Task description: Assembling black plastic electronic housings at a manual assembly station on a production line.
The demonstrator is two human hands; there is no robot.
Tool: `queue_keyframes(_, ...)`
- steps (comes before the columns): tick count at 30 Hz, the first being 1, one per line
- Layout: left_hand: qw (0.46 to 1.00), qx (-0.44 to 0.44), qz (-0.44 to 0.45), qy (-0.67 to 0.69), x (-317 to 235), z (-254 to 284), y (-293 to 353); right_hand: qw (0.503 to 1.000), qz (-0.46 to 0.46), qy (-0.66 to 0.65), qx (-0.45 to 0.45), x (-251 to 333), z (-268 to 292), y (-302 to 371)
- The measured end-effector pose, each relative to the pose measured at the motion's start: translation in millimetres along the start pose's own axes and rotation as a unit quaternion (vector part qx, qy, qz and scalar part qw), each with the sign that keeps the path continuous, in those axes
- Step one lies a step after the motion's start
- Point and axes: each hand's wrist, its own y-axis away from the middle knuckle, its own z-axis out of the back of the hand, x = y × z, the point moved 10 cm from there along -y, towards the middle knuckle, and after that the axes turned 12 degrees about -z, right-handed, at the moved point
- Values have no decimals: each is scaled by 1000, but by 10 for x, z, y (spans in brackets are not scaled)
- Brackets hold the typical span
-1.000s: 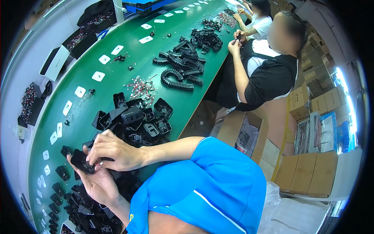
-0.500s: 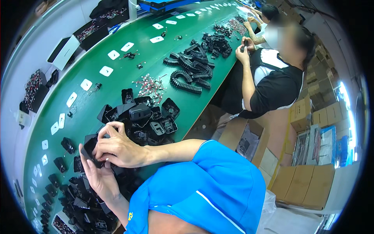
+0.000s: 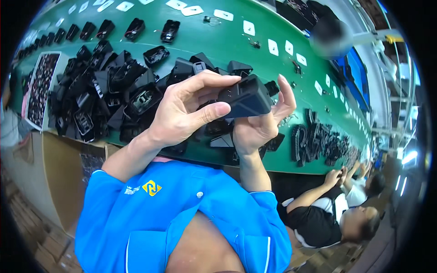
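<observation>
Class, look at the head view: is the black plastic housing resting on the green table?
No, both hands, left and right, hold the housing up above the table.

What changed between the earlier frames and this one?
Both hands have lifted off the pile. The left hand and right hand now hold one black plastic housing up between them. The view has also swung round. The pile of black parts on the green table remains.
</observation>
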Motion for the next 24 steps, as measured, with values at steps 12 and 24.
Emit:
queue_keyframes(12,946,-213,96,225,187,638,194,950,-46,-95,296,171,-998,-273)
queue_keyframes(24,757,108,82,-639,-80,1741,-417,838,-13,303,454,-1338,-2298,-772)
